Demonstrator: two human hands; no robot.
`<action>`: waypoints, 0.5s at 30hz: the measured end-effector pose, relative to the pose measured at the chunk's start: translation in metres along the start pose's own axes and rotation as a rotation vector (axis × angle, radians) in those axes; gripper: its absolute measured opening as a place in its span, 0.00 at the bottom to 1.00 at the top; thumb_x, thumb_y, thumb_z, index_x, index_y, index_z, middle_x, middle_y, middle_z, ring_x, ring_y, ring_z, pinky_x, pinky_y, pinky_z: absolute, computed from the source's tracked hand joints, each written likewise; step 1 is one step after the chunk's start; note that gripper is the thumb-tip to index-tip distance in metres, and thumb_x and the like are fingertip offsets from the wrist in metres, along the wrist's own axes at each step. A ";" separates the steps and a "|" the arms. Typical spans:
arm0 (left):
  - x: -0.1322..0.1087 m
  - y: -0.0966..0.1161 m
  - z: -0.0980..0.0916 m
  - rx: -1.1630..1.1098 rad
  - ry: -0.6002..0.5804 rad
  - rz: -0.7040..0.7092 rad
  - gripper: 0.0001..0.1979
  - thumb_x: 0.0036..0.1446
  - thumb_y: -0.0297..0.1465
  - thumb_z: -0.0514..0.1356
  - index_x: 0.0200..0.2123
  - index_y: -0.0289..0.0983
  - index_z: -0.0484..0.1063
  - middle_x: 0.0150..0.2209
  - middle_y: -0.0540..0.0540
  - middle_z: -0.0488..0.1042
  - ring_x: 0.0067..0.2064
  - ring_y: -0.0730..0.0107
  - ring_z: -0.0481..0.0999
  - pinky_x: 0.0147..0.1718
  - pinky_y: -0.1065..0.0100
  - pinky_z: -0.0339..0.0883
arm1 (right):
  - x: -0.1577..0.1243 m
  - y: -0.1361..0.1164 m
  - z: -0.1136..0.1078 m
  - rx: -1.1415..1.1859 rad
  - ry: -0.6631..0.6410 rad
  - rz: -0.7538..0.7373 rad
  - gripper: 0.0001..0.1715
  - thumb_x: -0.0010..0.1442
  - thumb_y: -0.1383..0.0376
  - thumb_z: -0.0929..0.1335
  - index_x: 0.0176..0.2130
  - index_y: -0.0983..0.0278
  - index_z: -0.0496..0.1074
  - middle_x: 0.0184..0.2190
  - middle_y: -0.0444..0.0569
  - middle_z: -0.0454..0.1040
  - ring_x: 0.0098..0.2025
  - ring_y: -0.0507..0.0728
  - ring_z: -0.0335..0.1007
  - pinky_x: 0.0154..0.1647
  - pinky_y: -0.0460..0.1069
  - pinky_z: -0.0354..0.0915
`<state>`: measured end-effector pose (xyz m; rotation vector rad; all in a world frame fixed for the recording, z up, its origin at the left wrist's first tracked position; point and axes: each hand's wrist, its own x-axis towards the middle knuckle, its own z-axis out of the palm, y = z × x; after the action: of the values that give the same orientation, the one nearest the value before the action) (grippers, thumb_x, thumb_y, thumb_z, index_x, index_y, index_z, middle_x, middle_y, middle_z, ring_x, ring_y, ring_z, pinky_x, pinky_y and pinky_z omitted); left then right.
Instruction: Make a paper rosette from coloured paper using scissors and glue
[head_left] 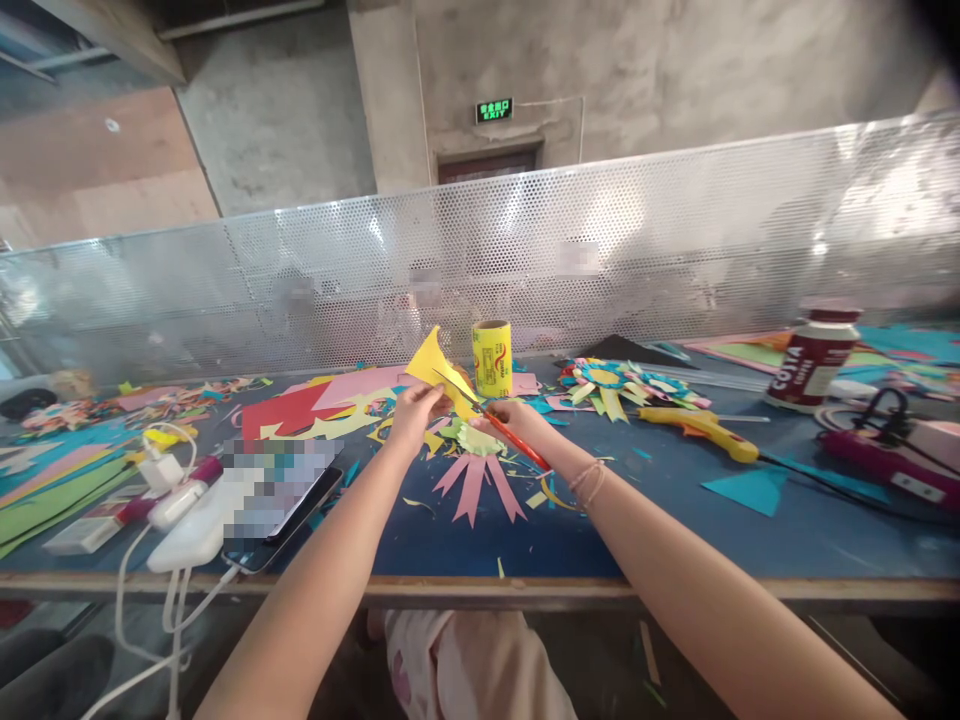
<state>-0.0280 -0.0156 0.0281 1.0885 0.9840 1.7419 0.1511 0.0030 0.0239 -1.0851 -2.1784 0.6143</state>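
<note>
My left hand [417, 412] pinches a sheet of yellow paper [429, 358], raised above the table. My right hand [517, 420] is closed around scissors with orange-red handles [519, 440], their blades against the paper's lower right part. Below my hands lies a paper rosette with a pale green pleated centre [480, 440] and pink ribbon tails [480, 492]. Just behind my hands stands a yellow tape roll [492, 360], on end. Yellow paper scraps are scattered around the rosette.
Left are a phone [289, 500], a white power bank [199, 525] with cables, and coloured paper sheets [67, 500]. Right are finished rosettes [611, 378], a yellow glue gun [701, 422], a brown bottle [811, 362] and a purple power strip [892, 460]. A perforated metal screen [660, 240] stands behind.
</note>
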 end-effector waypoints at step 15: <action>0.000 -0.005 -0.002 0.049 -0.121 0.036 0.15 0.37 0.39 0.69 0.24 0.35 0.73 0.21 0.49 0.71 0.26 0.71 0.72 0.31 0.68 0.67 | -0.003 -0.002 -0.003 0.087 -0.053 -0.013 0.30 0.48 0.39 0.65 0.26 0.64 0.67 0.19 0.42 0.62 0.22 0.50 0.55 0.23 0.46 0.51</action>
<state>-0.0281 -0.0144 0.0230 1.2350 0.9410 1.6668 0.1537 -0.0006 0.0265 -1.0188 -2.1807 0.7323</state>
